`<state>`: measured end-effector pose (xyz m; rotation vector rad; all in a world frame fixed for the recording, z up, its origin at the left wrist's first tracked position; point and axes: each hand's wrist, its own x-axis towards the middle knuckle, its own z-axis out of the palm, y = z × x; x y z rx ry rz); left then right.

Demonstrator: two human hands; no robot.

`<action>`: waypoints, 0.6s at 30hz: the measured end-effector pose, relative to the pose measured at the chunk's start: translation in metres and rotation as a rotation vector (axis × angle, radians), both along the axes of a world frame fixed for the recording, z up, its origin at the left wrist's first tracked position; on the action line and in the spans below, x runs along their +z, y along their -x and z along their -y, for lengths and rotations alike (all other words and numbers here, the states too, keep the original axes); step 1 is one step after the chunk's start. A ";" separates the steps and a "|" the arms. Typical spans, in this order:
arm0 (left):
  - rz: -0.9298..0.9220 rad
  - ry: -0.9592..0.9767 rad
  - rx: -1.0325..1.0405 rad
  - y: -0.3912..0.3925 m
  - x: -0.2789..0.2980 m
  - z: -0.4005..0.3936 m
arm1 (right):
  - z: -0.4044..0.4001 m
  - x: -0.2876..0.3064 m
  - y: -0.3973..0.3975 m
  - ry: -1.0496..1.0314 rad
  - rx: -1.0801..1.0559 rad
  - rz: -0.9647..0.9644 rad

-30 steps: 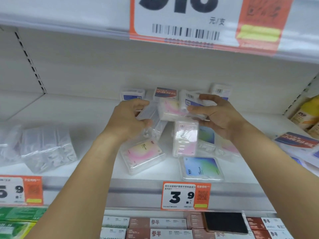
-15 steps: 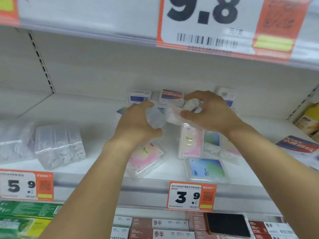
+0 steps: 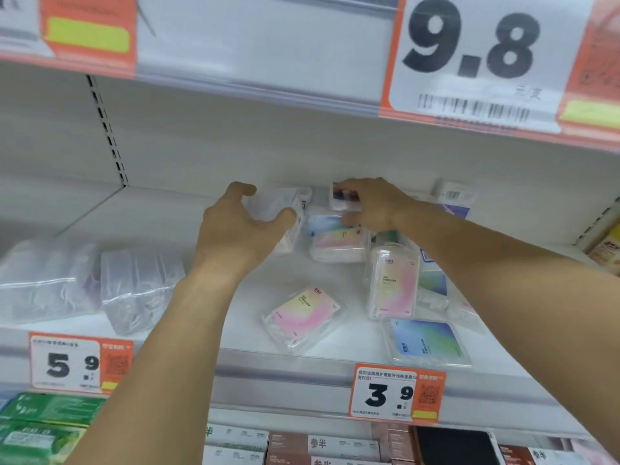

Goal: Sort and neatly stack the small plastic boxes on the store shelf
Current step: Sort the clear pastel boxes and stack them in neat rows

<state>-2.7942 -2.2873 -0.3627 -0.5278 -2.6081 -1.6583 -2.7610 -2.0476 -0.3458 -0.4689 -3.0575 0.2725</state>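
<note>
On the white shelf (image 3: 188,226), everything can be placed from the "3.9" price tag (image 3: 397,392) on its front rail. Largest first: far to the left of this tag lie soft clear bags (image 3: 90,283), above the "5.9" tag; they are not part of the job, I think.

Above the tag and toward the back wall, the left hand (image 3: 241,229) has its fingers and thumb curled around a clear box (image 3: 285,209), which is tilted, not flat. The right hand (image 3: 375,206) is beside it, its fingers bent over a small box with a dark label (image 3: 345,196); it seems to pinch this box, though the thumb side is partly hidden. Under this hand sits a low stack (image 3: 337,243) of two boxes, the top one pink and yellow.

What could go wrong: both hands work close together over this stack, so a wrist or the tilted box may push it and slide the top box off. The plastic looks smooth (such boxes slip easily on each other).

Just above the tag to the right, one pink box stands upright (image 3: 392,280), leaning on its neighbours. The right forearm passes near it, and a small touch may tip it onto the blue box (image 3: 427,342), which lies flat at the shelf edge. Left of that, a pink box (image 3: 303,317) lies crooked near the edge; a knock may send either over the rail.
</note>
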 end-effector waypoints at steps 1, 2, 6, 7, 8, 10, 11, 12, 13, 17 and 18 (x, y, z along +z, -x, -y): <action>-0.010 0.009 -0.002 0.000 0.000 0.001 | 0.000 -0.001 -0.002 0.023 0.010 -0.060; -0.019 0.018 -0.004 0.001 0.000 0.002 | 0.002 -0.001 -0.005 0.033 0.026 -0.135; 0.006 0.000 -0.028 0.003 0.003 0.008 | 0.027 -0.006 -0.047 0.141 0.174 -0.594; 0.027 -0.030 -0.043 0.004 0.002 0.009 | 0.036 -0.010 -0.060 0.182 0.207 -0.679; 0.058 -0.067 -0.066 0.004 0.003 0.011 | 0.043 -0.013 -0.073 0.228 0.207 -0.726; 0.156 -0.169 -0.116 0.000 0.007 0.015 | 0.054 -0.019 -0.095 0.367 0.135 -0.767; 0.211 -0.223 -0.145 -0.003 0.009 0.017 | 0.059 -0.021 -0.104 0.455 0.102 -0.789; 0.256 -0.265 -0.187 -0.008 0.011 0.019 | 0.062 -0.023 -0.112 0.532 0.086 -0.824; 0.286 -0.293 -0.234 -0.012 0.012 0.019 | 0.066 -0.024 -0.119 0.592 0.086 -0.866; 0.313 -0.327 -0.381 -0.042 0.012 0.011 | 0.080 -0.029 -0.145 0.651 0.127 -0.993; 0.305 -0.328 -0.401 -0.050 0.013 0.006 | 0.082 -0.030 -0.152 0.661 0.131 -1.016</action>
